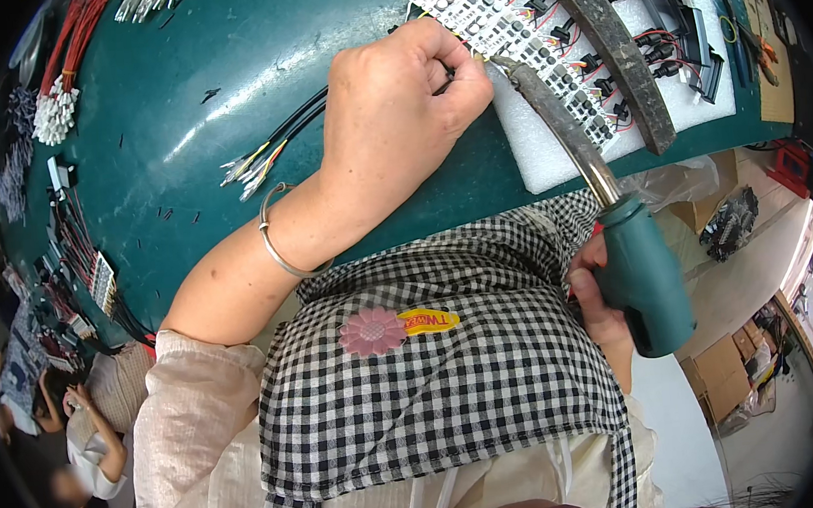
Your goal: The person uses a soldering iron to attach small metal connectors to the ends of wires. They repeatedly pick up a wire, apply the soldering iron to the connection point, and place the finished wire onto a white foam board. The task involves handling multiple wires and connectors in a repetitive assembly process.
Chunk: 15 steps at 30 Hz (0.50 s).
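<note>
My left hand [394, 97] is closed, its thumb and forefinger pinching a thin black wire at the edge of a white circuit board panel [463, 1]. Around the handle of a green soldering iron [652, 273] my right hand [601, 301] is wrapped, partly hidden by it. The iron's tip reaches the board close to my left fingertips; the exact contact is too small to make out. Several black cables [296, 124] with stripped, coloured ends lie on the green mat beside my left wrist. The panel rests on a white foam sheet [537, 153], with small black connectors and red wires along it.
A dark metal bar [615, 47] lies across the panel. Red wire bundles with white plugs [56, 110] lie far left, and wired connectors [98, 278] sit at the left edge. Past the table at right stand cardboard boxes [722, 377]. Other people [96, 431] sit at lower left.
</note>
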Motion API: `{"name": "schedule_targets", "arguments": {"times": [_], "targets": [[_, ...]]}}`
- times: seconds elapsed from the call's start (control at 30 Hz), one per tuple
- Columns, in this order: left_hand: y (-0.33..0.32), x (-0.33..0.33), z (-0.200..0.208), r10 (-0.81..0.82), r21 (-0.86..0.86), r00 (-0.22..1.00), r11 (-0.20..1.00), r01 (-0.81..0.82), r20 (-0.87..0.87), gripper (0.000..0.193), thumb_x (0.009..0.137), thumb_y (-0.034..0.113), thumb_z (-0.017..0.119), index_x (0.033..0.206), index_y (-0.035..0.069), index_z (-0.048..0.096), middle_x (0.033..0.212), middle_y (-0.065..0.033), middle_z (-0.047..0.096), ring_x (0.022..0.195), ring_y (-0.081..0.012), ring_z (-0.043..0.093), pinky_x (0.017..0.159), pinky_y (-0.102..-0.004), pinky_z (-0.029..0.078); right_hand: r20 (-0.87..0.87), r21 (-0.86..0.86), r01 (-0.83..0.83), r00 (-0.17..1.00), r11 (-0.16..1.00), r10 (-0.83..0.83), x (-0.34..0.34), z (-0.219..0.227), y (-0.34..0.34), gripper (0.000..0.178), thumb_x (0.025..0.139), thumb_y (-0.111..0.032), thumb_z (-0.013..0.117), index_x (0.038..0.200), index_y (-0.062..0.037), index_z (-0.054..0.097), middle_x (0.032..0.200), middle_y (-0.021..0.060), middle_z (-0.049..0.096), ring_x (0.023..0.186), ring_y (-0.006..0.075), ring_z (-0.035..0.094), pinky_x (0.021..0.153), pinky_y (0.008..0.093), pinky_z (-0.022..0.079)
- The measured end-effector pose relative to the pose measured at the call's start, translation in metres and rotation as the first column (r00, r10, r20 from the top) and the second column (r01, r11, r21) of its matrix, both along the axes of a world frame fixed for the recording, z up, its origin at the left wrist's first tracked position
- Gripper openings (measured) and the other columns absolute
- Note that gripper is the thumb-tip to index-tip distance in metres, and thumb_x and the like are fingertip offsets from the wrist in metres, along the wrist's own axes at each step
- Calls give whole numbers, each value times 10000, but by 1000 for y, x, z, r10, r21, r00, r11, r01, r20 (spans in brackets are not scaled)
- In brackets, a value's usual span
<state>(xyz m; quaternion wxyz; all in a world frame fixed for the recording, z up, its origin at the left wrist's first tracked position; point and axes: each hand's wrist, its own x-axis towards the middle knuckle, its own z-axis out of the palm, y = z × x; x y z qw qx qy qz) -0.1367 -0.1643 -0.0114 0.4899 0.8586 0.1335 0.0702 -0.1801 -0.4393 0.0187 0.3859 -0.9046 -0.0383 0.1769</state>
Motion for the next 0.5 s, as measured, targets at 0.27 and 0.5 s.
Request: {"name": "schedule_targets", "arguments": {"times": [0.27, 0.5], "targets": [[-2, 0, 0, -1, 17, 1000, 1000, 1, 6, 129, 812, 63, 623, 710, -2, 577, 498, 9, 549, 444, -4, 460, 415, -170, 341, -149, 717, 216, 976, 663, -157, 10, 7, 20, 555, 717, -98, 723, 1171, 28, 431, 674, 68, 467, 512, 174, 488, 437, 275, 436], [7, -2, 11, -105, 76, 994, 991, 108, -42, 125, 802, 82, 660, 797, 4, 563, 541, -22, 565, 457, -52, 496, 432, -191, 363, -155, 735, 210, 978, 645, -143, 11, 6, 19, 544, 716, -85, 719, 1165, 36, 436, 678, 76, 472, 515, 176, 491, 436, 276, 440]]}}
